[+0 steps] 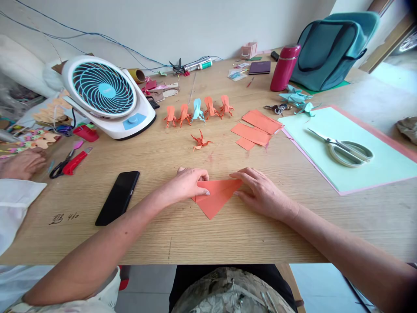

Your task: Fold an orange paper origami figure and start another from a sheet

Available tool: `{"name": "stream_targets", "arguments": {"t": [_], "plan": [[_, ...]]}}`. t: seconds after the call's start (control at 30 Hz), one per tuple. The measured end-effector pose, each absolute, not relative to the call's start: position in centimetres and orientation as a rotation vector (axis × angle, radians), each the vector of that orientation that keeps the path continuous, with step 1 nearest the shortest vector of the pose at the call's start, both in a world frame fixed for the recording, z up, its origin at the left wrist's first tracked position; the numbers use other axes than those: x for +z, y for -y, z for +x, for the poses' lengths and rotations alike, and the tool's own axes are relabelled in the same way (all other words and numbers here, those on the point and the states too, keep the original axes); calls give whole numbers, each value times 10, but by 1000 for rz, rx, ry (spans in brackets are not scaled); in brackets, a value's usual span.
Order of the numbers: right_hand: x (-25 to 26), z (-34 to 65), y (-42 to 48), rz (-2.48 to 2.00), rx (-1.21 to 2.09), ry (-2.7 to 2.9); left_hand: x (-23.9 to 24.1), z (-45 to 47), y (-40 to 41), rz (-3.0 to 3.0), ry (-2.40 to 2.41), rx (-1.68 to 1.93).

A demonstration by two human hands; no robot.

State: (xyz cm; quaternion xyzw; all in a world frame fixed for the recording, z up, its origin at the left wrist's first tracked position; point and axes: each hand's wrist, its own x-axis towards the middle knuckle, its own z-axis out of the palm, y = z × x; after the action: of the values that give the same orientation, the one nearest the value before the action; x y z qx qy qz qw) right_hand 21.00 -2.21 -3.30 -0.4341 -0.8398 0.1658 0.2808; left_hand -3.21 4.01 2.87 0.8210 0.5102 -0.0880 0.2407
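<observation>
An orange sheet of origami paper point(215, 200), folded into a triangle with its point toward me, is between my hands at the table's front. My left hand point(189, 183) pinches its left corner, thumb on top. At the right corner, my right hand point(260, 193) grips the edge between thumb and fingers. Just beyond lies a small orange folded paper figure point(200, 140). Behind it stand several orange paper figures point(210, 107) in a row, with a light blue one point(197, 110) among them. Orange paper pieces point(250, 134) lie to the right.
A black phone point(117, 198) lies by my left forearm, a white fan point(107, 95) beyond it. Scissors point(345, 148) rest on pale green sheets point(312, 161) at right. A red bottle point(285, 68) and teal bag point(327, 52) stand behind. Another person's hand point(24, 163) is at far left.
</observation>
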Motion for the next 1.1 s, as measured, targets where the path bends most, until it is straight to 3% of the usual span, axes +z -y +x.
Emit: {"name": "stream_targets", "arguments": {"t": [0.4, 0.6, 0.83, 1.1], "plan": [[-27, 218, 22, -1149, 987, 1911, 71, -30, -21, 2290, -1308, -8], [-27, 218, 21, -1122, 1063, 1907, 87, -45, -18, 2177, -1333, 111], [-25, 221, 18, -1161, 1164, 1864, 86, -55, -30, 2000, -1265, 176], [-29, 226, 16, -1183, 1321, 1601, 73, -58, -38, 1600, -1206, 625]]}}
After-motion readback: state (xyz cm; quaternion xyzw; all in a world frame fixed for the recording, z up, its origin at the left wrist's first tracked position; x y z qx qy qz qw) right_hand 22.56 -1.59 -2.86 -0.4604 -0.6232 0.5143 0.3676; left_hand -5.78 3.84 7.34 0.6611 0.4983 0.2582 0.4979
